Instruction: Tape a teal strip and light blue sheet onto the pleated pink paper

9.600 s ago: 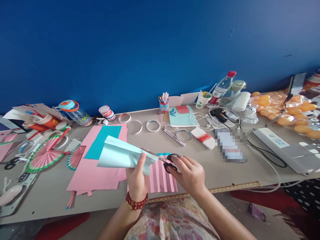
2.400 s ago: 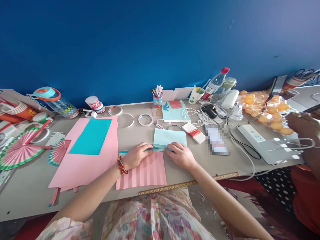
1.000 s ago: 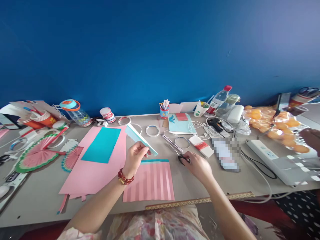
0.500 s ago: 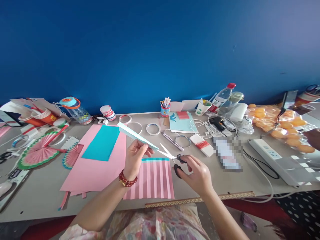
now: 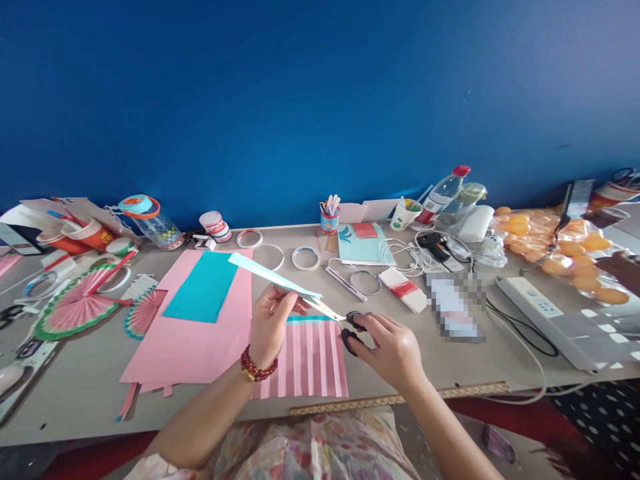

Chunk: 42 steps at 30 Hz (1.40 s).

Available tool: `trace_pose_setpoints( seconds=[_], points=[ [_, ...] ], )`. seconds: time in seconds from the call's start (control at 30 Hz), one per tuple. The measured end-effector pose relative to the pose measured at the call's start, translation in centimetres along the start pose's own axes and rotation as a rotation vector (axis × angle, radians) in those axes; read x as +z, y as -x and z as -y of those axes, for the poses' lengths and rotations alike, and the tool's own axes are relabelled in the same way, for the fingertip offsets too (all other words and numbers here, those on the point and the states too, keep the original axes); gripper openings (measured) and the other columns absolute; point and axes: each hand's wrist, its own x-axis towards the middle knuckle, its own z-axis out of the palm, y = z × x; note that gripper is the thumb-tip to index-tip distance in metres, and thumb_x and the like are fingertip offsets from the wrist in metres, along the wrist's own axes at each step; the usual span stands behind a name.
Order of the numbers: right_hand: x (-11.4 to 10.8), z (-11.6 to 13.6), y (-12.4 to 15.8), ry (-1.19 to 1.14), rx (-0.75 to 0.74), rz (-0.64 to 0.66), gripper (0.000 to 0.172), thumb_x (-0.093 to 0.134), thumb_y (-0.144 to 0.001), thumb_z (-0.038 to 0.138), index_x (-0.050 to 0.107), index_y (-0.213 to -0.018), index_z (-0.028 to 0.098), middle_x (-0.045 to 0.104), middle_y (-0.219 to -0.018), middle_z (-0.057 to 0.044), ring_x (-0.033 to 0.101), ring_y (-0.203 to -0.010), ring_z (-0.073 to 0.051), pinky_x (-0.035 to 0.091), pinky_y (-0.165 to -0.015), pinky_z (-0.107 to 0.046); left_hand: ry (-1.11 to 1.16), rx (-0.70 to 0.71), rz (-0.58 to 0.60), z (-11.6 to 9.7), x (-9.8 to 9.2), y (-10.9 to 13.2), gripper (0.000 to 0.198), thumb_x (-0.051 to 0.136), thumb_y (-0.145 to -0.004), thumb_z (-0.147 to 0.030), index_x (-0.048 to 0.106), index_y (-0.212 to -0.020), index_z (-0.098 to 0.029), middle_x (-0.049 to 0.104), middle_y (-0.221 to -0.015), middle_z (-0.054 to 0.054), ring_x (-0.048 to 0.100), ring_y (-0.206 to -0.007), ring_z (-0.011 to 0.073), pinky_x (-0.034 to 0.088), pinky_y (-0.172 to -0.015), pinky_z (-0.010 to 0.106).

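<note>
My left hand (image 5: 274, 321) pinches a light blue folded paper strip (image 5: 260, 269) above the table; its far end points up and left. In my right hand (image 5: 390, 347) is a pair of scissors (image 5: 330, 311) with black handles. The blades lie at the strip's near right end, just past my left fingers, and overlap it there. Below both hands lies a pleated pink paper (image 5: 313, 367) with a blue band along its top edge. To the left, a teal paper sheet (image 5: 203, 287) rests on larger pink sheets (image 5: 200, 353).
Paper fans (image 5: 75, 303) and a water bottle (image 5: 153, 223) are on the left. Tape rolls (image 5: 306, 259), a tin of sticks (image 5: 330, 219) and a white box (image 5: 404, 291) stand behind. At right are a power strip (image 5: 540, 310), bagged orange balls (image 5: 560, 250) and another person's hand (image 5: 619, 273).
The scissors have moved slightly left onto the strip's end, and their blades have come closer together. The strip has tilted a little. The other person's hand at right has moved left into view.
</note>
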Motion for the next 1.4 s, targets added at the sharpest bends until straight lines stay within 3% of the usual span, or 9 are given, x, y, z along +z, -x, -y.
trace_pose_setpoints(
  seconds=[0.33,0.6,0.8,0.93,1.17,1.4],
  points=[
    [-0.2,0.1,-0.4,0.03,0.013,-0.013,0.02,0.056,-0.091,0.038,0.066,-0.093,0.02,0.073,-0.08,-0.003,0.068,-0.072,-0.015,0.045,-0.061,-0.024,-0.049,-0.011,0.064,-0.4,0.4,0.4,0.021,0.065,-0.086,-0.038,0.061,-0.083,-0.017,0.075,-0.078,0.006,0.073,-0.073,0.0222,0.058,-0.065,0.033],
    [-0.7,0.1,-0.3,0.026,0.045,0.023,0.019,0.055,-0.091,0.036,0.067,-0.091,0.021,0.072,-0.078,-0.002,0.064,-0.063,-0.013,0.042,-0.056,-0.024,-0.037,-0.011,0.053,-0.6,0.6,0.6,0.024,0.067,-0.084,-0.04,0.061,-0.083,-0.017,0.075,-0.077,0.006,0.073,-0.073,0.0234,0.059,-0.065,0.035],
    [-0.9,0.2,-0.6,-0.019,0.063,0.045,0.022,0.056,-0.089,0.039,0.067,-0.09,0.021,0.072,-0.079,-0.002,0.06,-0.057,-0.012,0.039,-0.054,-0.023,-0.059,-0.005,0.048,-0.5,0.5,0.7,0.023,0.067,-0.084,-0.04,0.061,-0.081,-0.017,0.074,-0.074,0.005,0.072,-0.07,0.0214,0.058,-0.064,0.033],
    [-1.4,0.1,-1.2,-0.078,0.132,0.136,0.022,0.057,-0.086,0.04,0.068,-0.088,0.022,0.07,-0.074,-0.001,0.055,-0.052,-0.01,0.037,-0.05,-0.022,-0.126,-0.01,0.053,-0.8,0.5,0.7,0.025,0.067,-0.084,-0.041,0.061,-0.078,-0.018,0.073,-0.071,0.005,0.07,-0.067,0.0196,0.057,-0.065,0.032],
    [-1.3,-0.3,-1.6,-0.251,0.272,0.297,0.016,0.062,-0.079,0.037,0.065,-0.077,0.022,0.054,-0.051,0.005,0.045,-0.045,-0.01,0.033,-0.045,-0.02,-0.167,0.012,0.091,-1.4,0.6,0.8,0.025,0.066,-0.085,-0.041,0.061,-0.075,-0.018,0.069,-0.067,0.003,0.065,-0.062,0.0159,0.055,-0.064,0.03],
    [-1.1,-0.4,-1.3,-0.223,0.262,0.285,0.014,0.06,-0.079,0.034,0.064,-0.079,0.021,0.054,-0.053,0.005,0.045,-0.046,-0.01,0.032,-0.047,-0.021,-0.178,0.042,0.126,-1.3,0.5,0.8,0.022,0.063,-0.088,-0.038,0.061,-0.078,-0.018,0.069,-0.07,0.002,0.064,-0.063,0.015,0.055,-0.068,0.031]
  ],
)
